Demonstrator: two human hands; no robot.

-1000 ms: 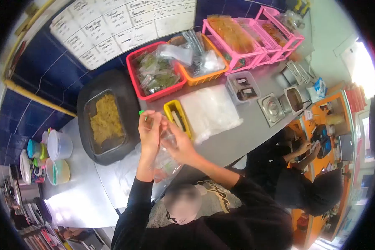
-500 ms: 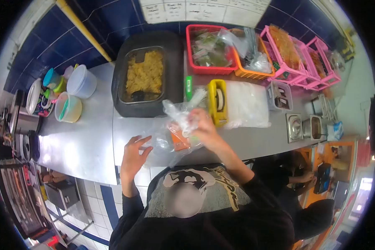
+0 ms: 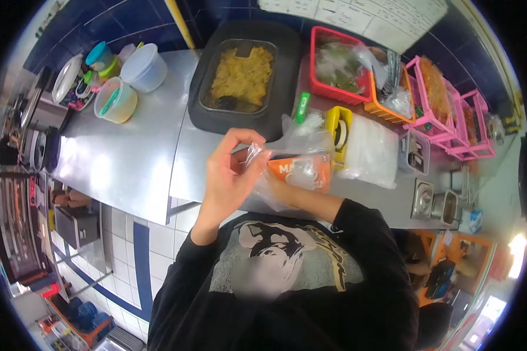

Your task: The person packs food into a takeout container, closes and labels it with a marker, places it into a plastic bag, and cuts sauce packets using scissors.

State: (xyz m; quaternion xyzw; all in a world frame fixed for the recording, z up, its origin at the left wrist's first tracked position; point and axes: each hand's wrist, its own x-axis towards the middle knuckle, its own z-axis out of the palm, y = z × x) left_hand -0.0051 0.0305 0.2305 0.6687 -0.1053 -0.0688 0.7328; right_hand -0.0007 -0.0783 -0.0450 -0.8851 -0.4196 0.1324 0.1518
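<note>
A clear plastic bag with an orange printed label (image 3: 301, 172) is between my hands, over the front part of the steel counter. My left hand (image 3: 234, 169) pinches the bag's edge between thumb and fingertips. Partly behind the left hand and the plastic, my right hand (image 3: 275, 186) reaches toward the bag's left side; its fingers are largely hidden. Behind the bag lie a green-handled tool (image 3: 303, 107) and a yellow tape dispenser (image 3: 338, 136).
A black container of yellow food (image 3: 240, 76) stands behind my hands. Red basket (image 3: 339, 67), orange basket (image 3: 392, 93) and pink racks (image 3: 451, 117) line the back right. Plastic tubs (image 3: 144, 67) are back left. A co-worker (image 3: 433, 324) is at the lower right.
The view has turned, shifting the counter's objects rightward. My left hand has gone from open beside the bag to pinching its edge. My right hand has moved down behind the plastic.
</note>
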